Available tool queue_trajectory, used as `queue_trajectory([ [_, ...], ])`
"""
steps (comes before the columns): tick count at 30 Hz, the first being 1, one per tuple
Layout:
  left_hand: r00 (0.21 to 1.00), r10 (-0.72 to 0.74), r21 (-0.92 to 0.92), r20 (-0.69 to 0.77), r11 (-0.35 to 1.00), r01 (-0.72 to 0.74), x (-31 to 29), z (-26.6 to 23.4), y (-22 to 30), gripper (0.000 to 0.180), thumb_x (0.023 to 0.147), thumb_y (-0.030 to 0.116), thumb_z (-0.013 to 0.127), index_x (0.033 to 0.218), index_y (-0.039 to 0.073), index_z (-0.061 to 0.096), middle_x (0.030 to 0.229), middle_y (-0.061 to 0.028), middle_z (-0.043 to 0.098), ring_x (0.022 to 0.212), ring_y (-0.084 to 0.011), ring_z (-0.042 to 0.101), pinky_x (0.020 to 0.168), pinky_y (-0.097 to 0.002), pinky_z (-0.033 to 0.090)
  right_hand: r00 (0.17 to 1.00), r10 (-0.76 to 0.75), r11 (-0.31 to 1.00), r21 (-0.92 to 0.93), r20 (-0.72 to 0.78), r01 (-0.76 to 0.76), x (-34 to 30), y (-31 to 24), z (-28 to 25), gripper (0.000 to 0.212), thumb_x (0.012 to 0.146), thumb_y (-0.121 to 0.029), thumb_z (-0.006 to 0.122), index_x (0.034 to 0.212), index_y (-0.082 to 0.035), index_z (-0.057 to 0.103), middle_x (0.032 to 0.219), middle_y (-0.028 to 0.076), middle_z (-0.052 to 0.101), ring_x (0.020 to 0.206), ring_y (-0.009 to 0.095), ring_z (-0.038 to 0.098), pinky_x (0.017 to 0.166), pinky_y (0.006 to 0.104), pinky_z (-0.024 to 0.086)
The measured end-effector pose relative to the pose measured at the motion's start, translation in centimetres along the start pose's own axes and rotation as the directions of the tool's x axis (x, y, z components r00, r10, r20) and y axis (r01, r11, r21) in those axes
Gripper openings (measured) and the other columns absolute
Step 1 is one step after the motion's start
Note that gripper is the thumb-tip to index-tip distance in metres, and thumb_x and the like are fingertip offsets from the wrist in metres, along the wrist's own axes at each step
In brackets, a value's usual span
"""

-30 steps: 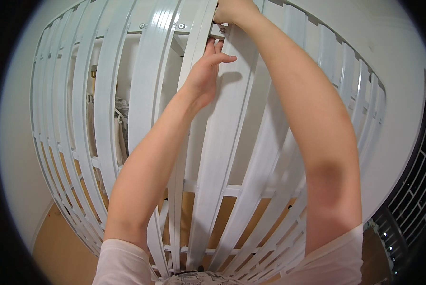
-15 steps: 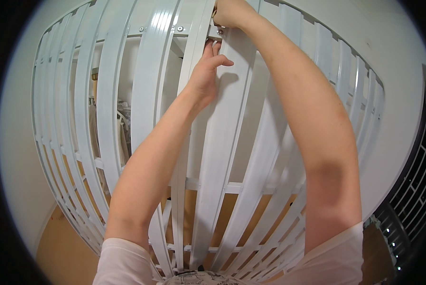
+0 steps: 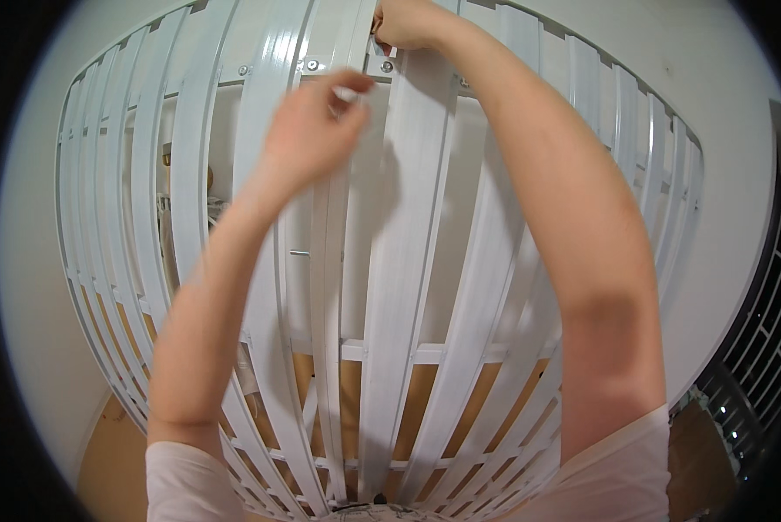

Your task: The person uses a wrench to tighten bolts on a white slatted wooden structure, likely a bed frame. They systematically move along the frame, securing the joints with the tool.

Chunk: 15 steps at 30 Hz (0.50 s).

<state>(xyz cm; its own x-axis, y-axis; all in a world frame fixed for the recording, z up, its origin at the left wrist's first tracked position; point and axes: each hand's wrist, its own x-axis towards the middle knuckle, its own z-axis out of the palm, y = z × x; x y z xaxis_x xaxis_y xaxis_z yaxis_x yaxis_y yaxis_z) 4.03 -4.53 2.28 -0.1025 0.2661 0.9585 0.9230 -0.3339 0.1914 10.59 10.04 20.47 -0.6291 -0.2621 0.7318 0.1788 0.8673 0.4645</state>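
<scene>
A tall white slatted frame (image 3: 408,261) stands upright in front of me and fills the view. My right hand (image 3: 408,22) is raised to its top rail, by the screws (image 3: 387,66). Its fingers are closed around something small and dark that is mostly hidden. My left hand (image 3: 308,130) hovers a little lower and to the left, just off the slats. It is blurred, with thumb and fingertips drawn together. Whether it pinches anything is unclear.
A white wall (image 3: 730,130) lies behind the frame, with wooden floor (image 3: 112,452) at the lower left. A dark grid-like rack (image 3: 764,348) stands at the right edge. A small metal pin (image 3: 299,253) sticks out of one slat at mid height.
My left hand has lifted off the slat it was resting on and drawn back to the left. My right hand stays at the top rail.
</scene>
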Motion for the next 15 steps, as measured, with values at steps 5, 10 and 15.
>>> queue_trajectory([
  [5,0.963,0.239,0.359,-0.127,0.916,-0.18,6.6,-3.1,-1.8,0.022,0.094,0.016,0.061,0.111,0.008,0.071,0.102,-0.0039,0.074,0.088,-0.0186,0.069,0.078,-0.0317,0.055,0.97,0.241,0.956,-0.171,-0.017,-0.24,0.3,-1.9,0.9,0.02,0.08,-0.011,0.068,0.094,0.0,0.077,0.1,0.027,0.073,0.1,0.04,0.073,0.087,0.0481,0.058],
  [10,0.946,-0.293,-0.419,0.141,0.847,0.325,3.2,-1.3,1.0,0.039,0.098,0.022,0.058,0.129,-0.002,0.062,0.119,-0.0068,0.072,0.111,-0.0192,0.069,0.098,-0.0332,0.052,0.935,0.336,0.936,-0.067,-0.111,-0.345,-1.5,-3.9,-0.9,0.023,0.083,-0.013,0.066,0.096,0.002,0.077,0.101,0.028,0.073,0.1,0.042,0.072,0.087,0.0503,0.059],
  [15,0.911,-0.399,-0.783,0.103,0.533,0.322,-1.9,5.0,2.2,0.068,0.102,0.024,0.056,0.158,-0.006,0.03,0.165,-0.0167,0.032,0.156,-0.0232,0.022,0.129,-0.0374,0.01,0.907,0.294,0.955,0.058,-0.301,-0.29,-2.7,-3.3,-1.2,0.02,0.084,-0.016,0.066,0.092,-0.001,0.077,0.094,0.026,0.074,0.094,0.041,0.073,0.085,0.0493,0.058],
])
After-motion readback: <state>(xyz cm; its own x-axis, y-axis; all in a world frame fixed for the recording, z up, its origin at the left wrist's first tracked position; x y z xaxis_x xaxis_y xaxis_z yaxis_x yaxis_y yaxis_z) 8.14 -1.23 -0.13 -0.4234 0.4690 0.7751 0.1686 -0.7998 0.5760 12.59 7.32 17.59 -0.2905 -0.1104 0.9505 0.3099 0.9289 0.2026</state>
